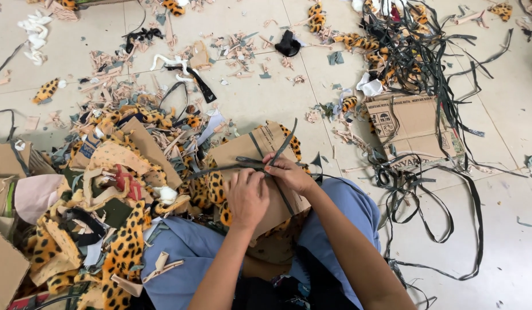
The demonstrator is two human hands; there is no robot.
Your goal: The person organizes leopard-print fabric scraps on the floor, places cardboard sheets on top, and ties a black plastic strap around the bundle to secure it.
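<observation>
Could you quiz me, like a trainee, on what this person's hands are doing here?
1. True or false: both hands work a dark strap over a cardboard bundle on the person's lap.
2. Which hand lies farther from the person, the left hand or the right hand?
3. What lies on the tiled floor to the person's right? A) a heap of leopard-print scraps B) a flat cardboard box among loose dark straps C) a metal bucket

Key: 1 true. 2 the right hand. 3 B; the leopard-print fabric scraps lie to the person's left.
</observation>
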